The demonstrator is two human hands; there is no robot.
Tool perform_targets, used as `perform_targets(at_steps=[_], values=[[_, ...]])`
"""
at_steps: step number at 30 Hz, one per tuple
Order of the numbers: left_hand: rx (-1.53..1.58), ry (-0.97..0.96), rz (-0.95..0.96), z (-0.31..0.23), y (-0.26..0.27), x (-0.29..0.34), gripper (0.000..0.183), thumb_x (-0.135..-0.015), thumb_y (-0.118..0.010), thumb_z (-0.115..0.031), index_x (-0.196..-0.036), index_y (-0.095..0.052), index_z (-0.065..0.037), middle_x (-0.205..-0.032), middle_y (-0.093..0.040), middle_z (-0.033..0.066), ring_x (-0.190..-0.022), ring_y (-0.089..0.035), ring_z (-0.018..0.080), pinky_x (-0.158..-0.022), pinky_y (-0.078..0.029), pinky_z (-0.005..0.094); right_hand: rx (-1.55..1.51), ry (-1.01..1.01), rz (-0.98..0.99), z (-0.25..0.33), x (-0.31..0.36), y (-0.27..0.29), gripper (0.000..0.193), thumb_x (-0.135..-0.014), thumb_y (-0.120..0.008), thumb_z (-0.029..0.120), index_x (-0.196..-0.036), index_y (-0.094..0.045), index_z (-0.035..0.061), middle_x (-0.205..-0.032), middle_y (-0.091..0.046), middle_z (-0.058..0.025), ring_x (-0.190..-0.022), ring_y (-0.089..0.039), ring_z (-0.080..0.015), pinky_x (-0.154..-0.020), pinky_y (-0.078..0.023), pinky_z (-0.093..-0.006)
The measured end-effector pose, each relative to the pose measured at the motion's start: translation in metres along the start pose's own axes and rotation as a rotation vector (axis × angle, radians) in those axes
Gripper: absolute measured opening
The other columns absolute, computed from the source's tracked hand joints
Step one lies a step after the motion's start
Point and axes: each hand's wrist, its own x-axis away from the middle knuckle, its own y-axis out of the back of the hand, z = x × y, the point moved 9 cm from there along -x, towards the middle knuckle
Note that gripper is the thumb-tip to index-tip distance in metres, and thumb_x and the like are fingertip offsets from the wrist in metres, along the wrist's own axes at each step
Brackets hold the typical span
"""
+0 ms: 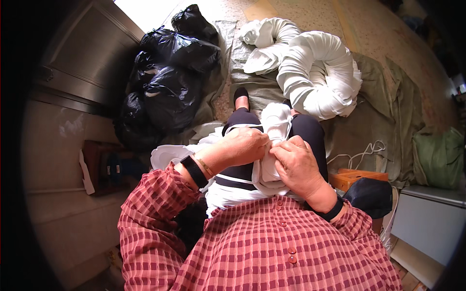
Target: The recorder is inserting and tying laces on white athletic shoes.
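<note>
A bundle of layered white cloth pieces (276, 120) lies lengthwise over my lap, between my knees. My left hand (246, 145) is closed on the bundle's left edge, its fingers curled inward and partly hidden. From the right, my right hand (300, 165) pinches the same bundle with thumb and fingertips. The two hands almost meet at its middle. Whether a thin thread or tie is between the fingertips, I cannot tell. More white cloth pieces (167, 154) spread out under my left forearm and across my lap.
Two large coiled rolls of stacked white cloth (320, 72) lie on a grey-green ground sheet (383, 87) ahead. Full black plastic bags (174, 92) are piled at the left, beside a cabinet (92, 43). An orange-brown wooden box (357, 178), white cord (364, 154) and dark bag (369, 196) sit at my right.
</note>
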Motion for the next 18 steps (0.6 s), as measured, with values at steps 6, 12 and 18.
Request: perform_targets(at_steps=[6, 12, 18], values=[[0.225, 0.016, -0.009, 0.004, -0.003, 0.011, 0.019, -0.099, -0.066, -0.017, -0.1, -0.07, 0.002, -0.093, -0.075, 0.0219, -0.091, -0.074, 0.042, -0.083, -0.056, 0.0495, 0.258, -0.123, -0.057, 0.002, -0.011, -0.027, 0.02, -0.087, -0.074, 0.016, -0.105, -0.07, 0.0078, -0.105, -0.067, -0.0063, -0.105, -0.061, -0.0264, -0.095, -0.048, -0.0429], [0.29, -0.056, -0.145, 0.011, -0.007, 0.015, 0.021, -0.099, -0.062, -0.019, -0.1, -0.073, 0.0, -0.094, -0.077, 0.0233, -0.092, -0.075, 0.0421, -0.084, -0.059, 0.0493, 0.623, -0.162, 0.012, 0.005, -0.023, -0.054, 0.016, -0.087, -0.071, 0.017, -0.1, -0.071, 0.0077, -0.101, -0.067, -0.007, -0.102, -0.063, -0.0261, -0.089, -0.048, -0.042], [0.278, 0.057, -0.179, 0.011, -0.011, 0.018, 0.023, -0.1, -0.061, -0.021, -0.097, -0.072, -0.001, -0.091, -0.075, 0.0244, -0.093, -0.074, 0.0431, -0.085, -0.058, 0.0507, 0.443, -0.21, 0.023, 0.002, -0.022, -0.048, 0.017, -0.084, -0.07, 0.015, -0.099, -0.071, 0.0061, -0.102, -0.068, -0.0108, -0.101, -0.063, -0.0288, -0.089, -0.047, -0.0443]])
